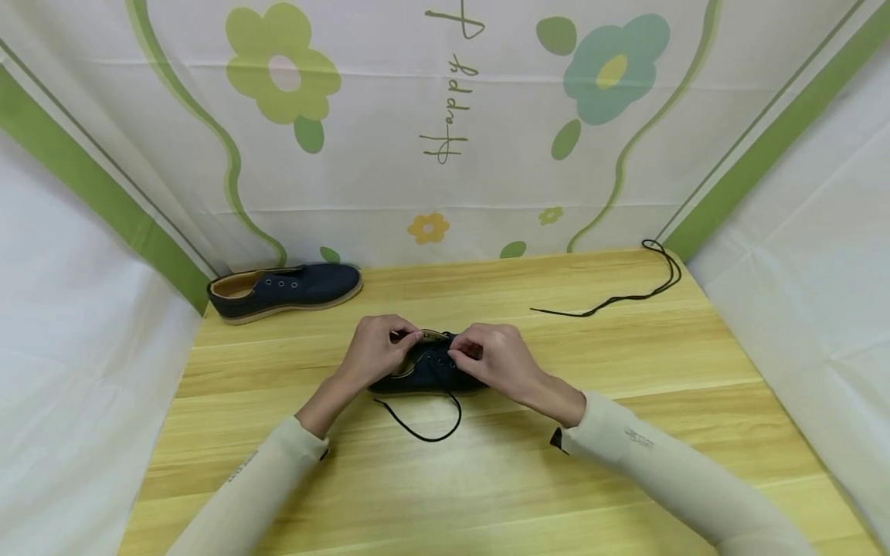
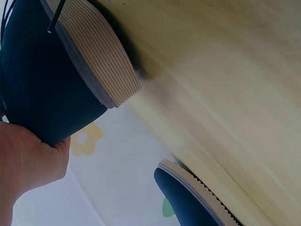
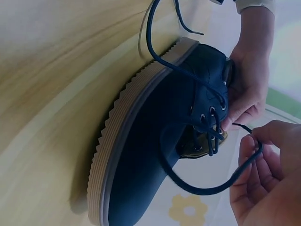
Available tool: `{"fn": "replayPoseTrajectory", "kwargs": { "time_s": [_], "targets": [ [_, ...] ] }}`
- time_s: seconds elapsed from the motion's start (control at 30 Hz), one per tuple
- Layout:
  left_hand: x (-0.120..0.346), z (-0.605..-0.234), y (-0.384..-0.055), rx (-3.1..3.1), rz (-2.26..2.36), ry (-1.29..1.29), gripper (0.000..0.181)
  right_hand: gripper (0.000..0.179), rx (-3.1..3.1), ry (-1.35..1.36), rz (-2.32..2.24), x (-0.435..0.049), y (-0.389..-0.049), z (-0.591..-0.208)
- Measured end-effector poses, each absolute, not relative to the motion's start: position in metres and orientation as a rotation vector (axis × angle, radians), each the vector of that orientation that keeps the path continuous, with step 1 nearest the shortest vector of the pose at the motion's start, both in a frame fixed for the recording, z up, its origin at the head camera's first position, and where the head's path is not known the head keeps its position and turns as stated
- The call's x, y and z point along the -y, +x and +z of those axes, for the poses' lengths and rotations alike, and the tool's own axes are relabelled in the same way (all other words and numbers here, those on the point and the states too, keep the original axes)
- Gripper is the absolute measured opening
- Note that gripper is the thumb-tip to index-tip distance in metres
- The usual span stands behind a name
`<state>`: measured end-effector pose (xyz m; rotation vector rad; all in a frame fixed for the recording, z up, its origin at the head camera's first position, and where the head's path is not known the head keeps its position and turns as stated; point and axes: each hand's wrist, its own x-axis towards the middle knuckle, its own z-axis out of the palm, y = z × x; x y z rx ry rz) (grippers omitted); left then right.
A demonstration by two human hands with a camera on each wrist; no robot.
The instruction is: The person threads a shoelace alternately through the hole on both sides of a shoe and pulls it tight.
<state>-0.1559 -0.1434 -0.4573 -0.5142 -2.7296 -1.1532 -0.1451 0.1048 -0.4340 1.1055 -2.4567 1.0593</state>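
Note:
A dark navy shoe (image 1: pixel 420 380) with a tan ridged sole sits on the table between both hands. My left hand (image 1: pixel 378 351) grips the shoe's eyelet flap, its thumb and finger at the edge in the right wrist view. My right hand (image 3: pixel 268 174) pinches a dark shoelace (image 3: pixel 202 190) between thumb and fingers, close to that flap. The lace passes through several eyelets and bows out in a loop over the toe. Its other end trails onto the table in front of the shoe. In the left wrist view, the shoe's heel (image 2: pixel 47 70) is close by.
A second navy shoe (image 1: pixel 320 284), without a lace in its eyelets, stands at the table's back left. Another dark shoelace (image 1: pixel 626 297) lies doubled at the back right. A white flower-printed cloth (image 1: pixel 389 177) hangs behind the wooden table (image 1: pixel 445 494).

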Motion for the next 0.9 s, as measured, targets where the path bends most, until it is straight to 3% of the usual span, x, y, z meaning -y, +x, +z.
{"fn": "replayPoseTrajectory", "kwargs": {
  "time_s": [0.9],
  "targets": [
    [0.145, -0.457, -0.156, 2.739, -1.161, -0.504, 0.010, 0.005, 2.500, 0.963, 0.871, -0.077, -0.156, -0.446]
  ]
}}
